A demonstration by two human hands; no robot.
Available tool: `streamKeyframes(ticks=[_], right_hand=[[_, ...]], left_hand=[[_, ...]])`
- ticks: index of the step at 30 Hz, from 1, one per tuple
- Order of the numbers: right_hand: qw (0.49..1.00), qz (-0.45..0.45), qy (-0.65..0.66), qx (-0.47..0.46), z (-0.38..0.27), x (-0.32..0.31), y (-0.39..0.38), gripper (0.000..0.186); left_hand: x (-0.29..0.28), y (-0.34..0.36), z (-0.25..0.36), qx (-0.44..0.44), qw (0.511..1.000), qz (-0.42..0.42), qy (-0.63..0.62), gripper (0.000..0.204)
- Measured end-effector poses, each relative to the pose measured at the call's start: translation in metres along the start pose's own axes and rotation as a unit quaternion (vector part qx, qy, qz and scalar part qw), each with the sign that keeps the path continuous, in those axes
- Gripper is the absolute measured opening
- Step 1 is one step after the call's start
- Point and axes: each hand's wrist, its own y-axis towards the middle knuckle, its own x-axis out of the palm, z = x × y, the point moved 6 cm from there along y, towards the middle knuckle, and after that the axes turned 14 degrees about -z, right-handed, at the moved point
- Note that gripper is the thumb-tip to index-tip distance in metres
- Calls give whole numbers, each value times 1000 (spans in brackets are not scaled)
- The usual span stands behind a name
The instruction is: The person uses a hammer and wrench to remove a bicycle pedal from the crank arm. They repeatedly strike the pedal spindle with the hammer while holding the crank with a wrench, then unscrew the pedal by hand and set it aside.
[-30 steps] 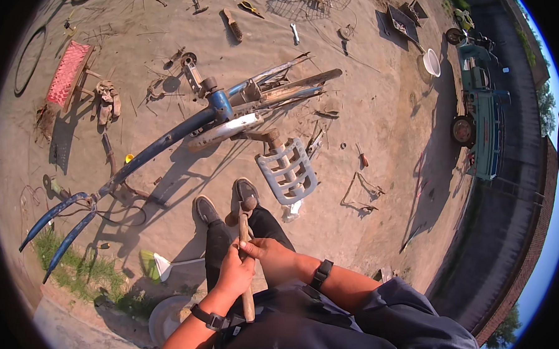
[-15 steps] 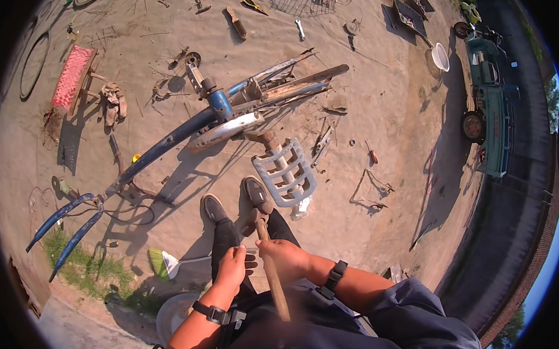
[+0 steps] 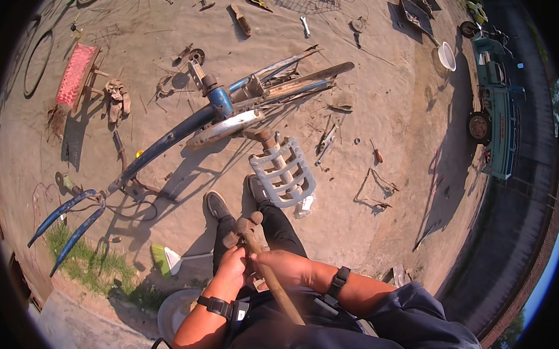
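A hammer with a long wooden handle and a rusty metal head slants up in front of my body. My right hand is wrapped round its handle below the head. My left hand is closed right beside the handle, just under the head, close against my right fingers. Whatever it may grip is hidden. Beyond my shoes lies an old blue bicycle frame on its side. A grey pedal on its crank sticks up toward me, with a worn white chain guard behind it.
Wrench, brush, pliers and screwdriver lie scattered on sandy ground. A red-topped stool stands left, a broom and pale bucket near my left leg. A green cart vehicle is parked right.
The hammer's head has come up and left, nearer my body. My left hand has moved in beside the handle, and its fingers have curled. The view has shifted slightly.
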Motion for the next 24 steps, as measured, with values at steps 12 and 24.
streamKeyframes(ticks=[12, 24], right_hand=[[999, 18, 18, -31, -24, -21, -16, 38], [938, 214, -76, -260, -93, -49, -64, 28]], left_hand=[[-72, -17, 21, 105, 975, 178, 77, 10], [109, -146, 167, 358, 567, 163, 724, 27]])
